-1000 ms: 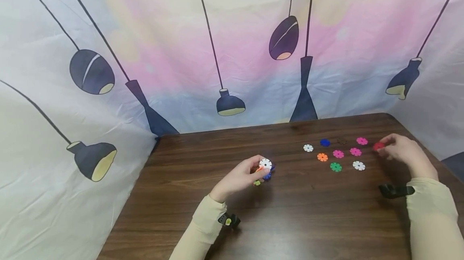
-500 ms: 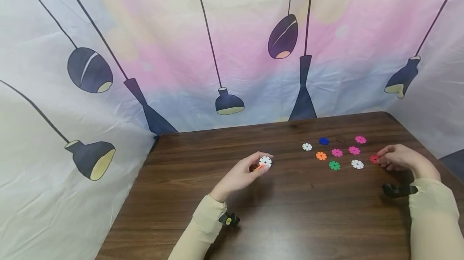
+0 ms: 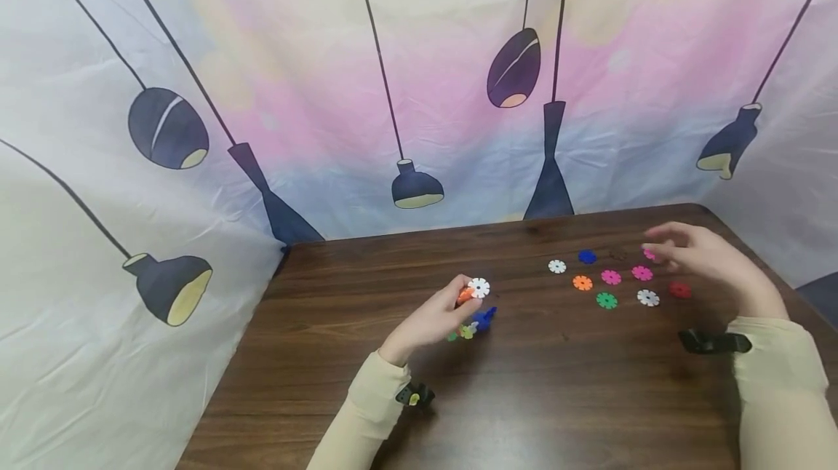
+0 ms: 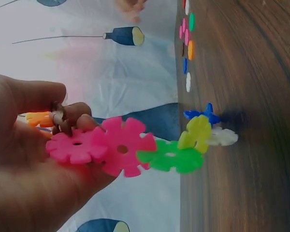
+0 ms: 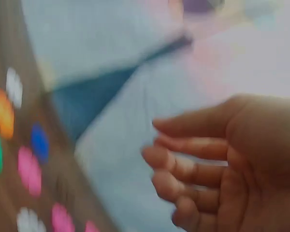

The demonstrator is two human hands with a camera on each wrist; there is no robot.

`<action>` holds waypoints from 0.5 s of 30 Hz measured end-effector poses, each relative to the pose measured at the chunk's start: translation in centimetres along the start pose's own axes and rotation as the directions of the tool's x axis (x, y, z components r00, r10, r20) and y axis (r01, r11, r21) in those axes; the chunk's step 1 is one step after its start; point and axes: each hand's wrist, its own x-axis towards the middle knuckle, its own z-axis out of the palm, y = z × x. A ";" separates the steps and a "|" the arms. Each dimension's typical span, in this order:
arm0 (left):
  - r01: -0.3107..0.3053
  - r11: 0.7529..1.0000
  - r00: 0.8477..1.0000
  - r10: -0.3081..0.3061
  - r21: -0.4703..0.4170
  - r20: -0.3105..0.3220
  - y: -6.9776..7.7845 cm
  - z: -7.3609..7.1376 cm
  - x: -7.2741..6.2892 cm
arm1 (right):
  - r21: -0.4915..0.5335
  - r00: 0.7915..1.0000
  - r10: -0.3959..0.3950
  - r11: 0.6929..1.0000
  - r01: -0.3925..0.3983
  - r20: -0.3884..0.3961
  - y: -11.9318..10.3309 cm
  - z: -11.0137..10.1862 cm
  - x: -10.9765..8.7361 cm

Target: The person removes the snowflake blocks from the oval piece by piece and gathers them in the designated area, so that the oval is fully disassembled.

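Note:
My left hand [image 3: 427, 319] holds a chain of interlocked notched plastic discs above the table. In the left wrist view, two pink discs [image 4: 123, 149] are joined to a green disc [image 4: 171, 157], a yellow disc [image 4: 195, 134], a white one and a blue one [image 4: 203, 115] at the far end. Brown and orange pieces show by the fingers, partly hidden. My right hand [image 3: 710, 263] hovers with loosely bent fingers over a pink disc [image 3: 649, 254], partly covering it in the head view. Nothing shows between its fingers in the right wrist view.
Several loose discs lie at the table's right, among them a red disc [image 3: 680, 289], a green disc [image 3: 607, 300], an orange disc [image 3: 583, 283] and a blue disc [image 3: 587, 257]. A brown disc [image 3: 617, 255] blends into the wood tabletop [image 3: 556, 390]. Behind hangs a lamp-printed cloth [image 3: 327, 128].
My right hand brought the red disc nearer along the table, let it go, then moved back and left over the pink disc. My left hand has turned the chain slightly, so its blue end hangs lower.

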 end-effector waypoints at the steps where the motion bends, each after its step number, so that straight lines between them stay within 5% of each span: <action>1: -0.008 1.000 1.000 0.008 0.009 0.015 0.1 0.1 0.0 | -0.011 0.999 -0.045 0.999 0.045 -0.002 -1.5 0.4 0.0; 5: -0.029 0.999 0.998 0.028 0.018 0.062 0.5 0.6 0.0 | -0.025 0.974 -0.226 0.974 0.226 -0.005 -7.1 3.3 -0.6; 8: -0.021 1.000 0.997 0.021 -0.003 0.078 0.6 0.8 0.0 | -0.002 0.927 -0.374 0.927 0.374 0.004 -10.1 6.4 -0.8; 15: -0.009 0.999 0.990 0.013 -0.032 0.141 0.8 0.8 -0.4 | 0.111 0.743 -0.669 0.737 0.666 -0.018 -12.9 12.2 -0.2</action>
